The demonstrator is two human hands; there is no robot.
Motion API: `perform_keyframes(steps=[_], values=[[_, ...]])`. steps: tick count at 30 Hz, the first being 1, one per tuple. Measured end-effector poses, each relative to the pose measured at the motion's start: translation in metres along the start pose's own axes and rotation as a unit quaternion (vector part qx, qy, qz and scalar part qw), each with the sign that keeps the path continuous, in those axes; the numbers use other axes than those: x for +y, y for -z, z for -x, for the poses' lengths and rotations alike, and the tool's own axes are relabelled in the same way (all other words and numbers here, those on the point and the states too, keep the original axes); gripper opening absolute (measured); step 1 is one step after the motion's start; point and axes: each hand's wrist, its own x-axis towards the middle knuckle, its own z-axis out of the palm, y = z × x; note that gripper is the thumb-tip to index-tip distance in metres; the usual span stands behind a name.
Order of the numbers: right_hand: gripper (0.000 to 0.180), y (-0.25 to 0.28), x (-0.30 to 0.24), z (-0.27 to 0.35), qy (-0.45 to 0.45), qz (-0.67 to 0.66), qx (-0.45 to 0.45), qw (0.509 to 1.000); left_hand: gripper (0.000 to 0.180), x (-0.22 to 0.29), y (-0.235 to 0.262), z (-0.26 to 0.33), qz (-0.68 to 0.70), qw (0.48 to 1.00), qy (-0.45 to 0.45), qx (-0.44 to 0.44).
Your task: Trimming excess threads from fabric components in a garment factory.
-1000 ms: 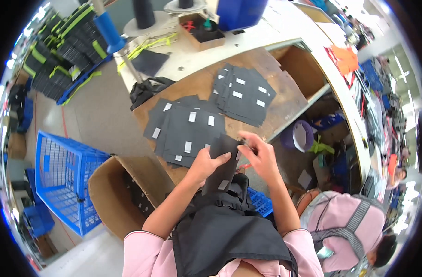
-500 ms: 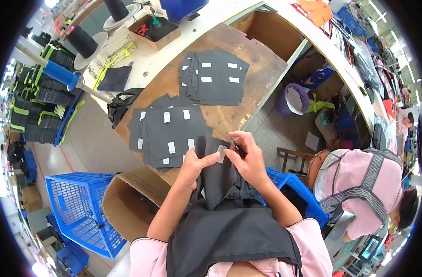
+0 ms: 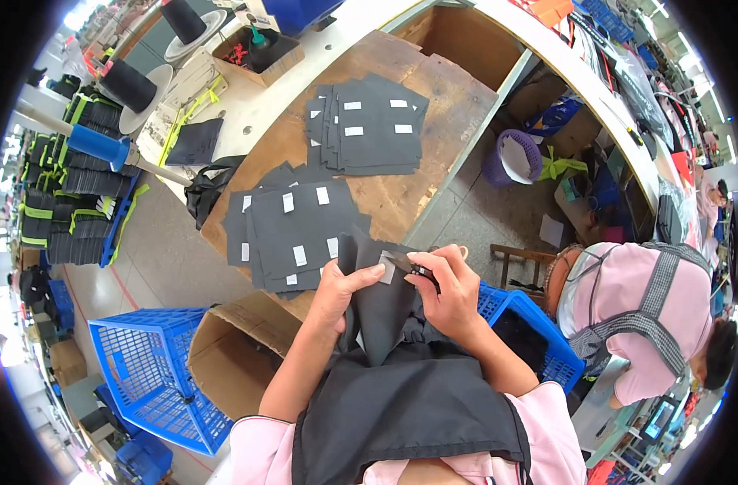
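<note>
In my left hand (image 3: 337,296) is a black fabric piece (image 3: 379,319), pinched between thumb and fingers in front of my apron. A pale patch (image 3: 386,269) on that piece lies beside my left thumb. My right hand (image 3: 451,289) is closed around small dark-handled thread snips (image 3: 422,272). Their metal tips meet the top of the pale patch; whether the blades are cutting I cannot tell. Just beyond my left hand a stack of black fabric pieces (image 3: 292,222) with white patches spreads over the wooden board. Farther off lies a second such stack (image 3: 377,145).
Left of me stand a blue plastic crate (image 3: 147,323) and an open cardboard box (image 3: 223,343). Another blue crate (image 3: 559,360) is by my right elbow. A person in pink (image 3: 635,299) bends at the right. Thread cones (image 3: 128,85) stand at the back left.
My right hand has shifted slightly right and down and turned, bringing the snips' tips onto the pale patch. My left hand keeps its hold on the fabric. The whole view has tilted slightly.
</note>
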Motion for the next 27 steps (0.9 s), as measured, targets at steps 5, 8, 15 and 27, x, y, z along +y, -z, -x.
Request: perform_keyframes(steps=[5,8,15,27], values=[[0.031,-0.002,-0.007,0.006,-0.037,0.009,0.006,0.999,0.021,-0.004,-0.006,0.002,-0.007,0.999,-0.029,0.031],[0.031,-0.004,-0.012,0.010,-0.082,-0.032,0.000,0.996,0.021,-0.009,-0.005,0.003,0.026,0.998,-0.039,0.034],[0.033,-0.011,-0.012,0.013,-0.112,-0.090,0.012,0.990,0.023,-0.008,-0.017,0.005,0.020,0.995,-0.064,0.075],[0.023,-0.012,-0.004,0.013,-0.404,-0.737,0.077,0.536,0.025,-0.013,-0.012,0.009,0.154,0.986,0.063,0.003]])
